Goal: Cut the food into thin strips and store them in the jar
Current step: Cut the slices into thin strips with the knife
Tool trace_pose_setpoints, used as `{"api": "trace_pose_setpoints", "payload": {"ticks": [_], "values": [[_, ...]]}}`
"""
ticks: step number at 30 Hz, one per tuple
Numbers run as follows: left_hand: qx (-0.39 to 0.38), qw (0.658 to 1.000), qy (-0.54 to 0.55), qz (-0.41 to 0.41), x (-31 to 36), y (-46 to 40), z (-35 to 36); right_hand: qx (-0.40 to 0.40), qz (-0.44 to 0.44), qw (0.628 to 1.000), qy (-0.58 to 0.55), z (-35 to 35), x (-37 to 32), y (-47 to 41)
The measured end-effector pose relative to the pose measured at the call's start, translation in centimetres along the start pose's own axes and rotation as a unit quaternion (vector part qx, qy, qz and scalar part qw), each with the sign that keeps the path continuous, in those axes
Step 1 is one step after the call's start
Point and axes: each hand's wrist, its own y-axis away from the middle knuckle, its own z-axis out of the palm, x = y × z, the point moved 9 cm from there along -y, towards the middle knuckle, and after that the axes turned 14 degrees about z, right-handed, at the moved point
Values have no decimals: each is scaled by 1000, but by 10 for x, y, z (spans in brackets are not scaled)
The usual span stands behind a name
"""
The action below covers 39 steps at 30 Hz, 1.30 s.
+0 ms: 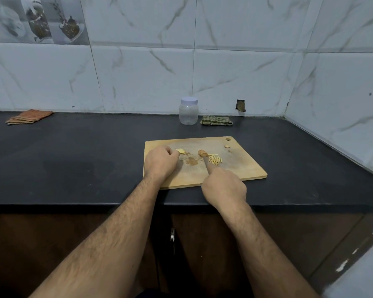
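Hands at a cutting board [241, 166] with ginger partly cut into strips.

No writing is readable anywhere. The left hand [160, 163] pinches a ginger piece [180, 151]; the right hand [224, 187] grips a knife [206, 161], handle hidden, blade hard to make out, beside the strips [215, 159]. The capped jar [188, 111] stands behind the board.

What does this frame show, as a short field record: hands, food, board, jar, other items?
left hand: curled, pinching a pale food piece
right hand: grips a knife, blade on the board
cut strips: small pile right of the blade
board: wooden, on the black counter
jar: empty, lid on, behind the board
cloths: striped far left, checked beside the jar
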Motion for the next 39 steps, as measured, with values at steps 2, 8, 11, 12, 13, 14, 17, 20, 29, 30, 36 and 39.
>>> {"api": "trace_pose_setpoints", "payload": {"ticks": [2,8,11,12,13,14,17,20,29,30,36,39], "values": [[1,1000,-1,3,1,1,0,-7,-7,1000,8,1,-8,-2],[-7,1000,4,15,1,1,1,-24,8,999,30,3,0,-10],[-5,1000,5,18,1,0,2,-13,14,1000,20,-2,8,-10],[-6,1000,3,17,1,0,2,-7,10,1000,13,-3,8,-8],[-5,1000,1,16,1,0,2,-2,5,1000,8,-4,7,-6],[-5,1000,1,15,1,0,3,0,-2,1000,4,-4,5,-5],[-7,1000,6,16,2,1,2,-11,-17,1000,-1,-1,-4,-5],[0,1000,20,16,2,2,1,-44,-9,999,-12,3,-7,-7],[7,1000,6,26,3,1,0,-60,20,997,-43,2,16,-6],[9,1000,9,26,2,1,0,-68,19,996,-54,5,14,-6],[16,999,21,30,1,2,-1,-82,16,994,-76,15,7,-7],[20,999,23,37,2,1,-1,-63,-5,996,-55,8,3,-5]]}}
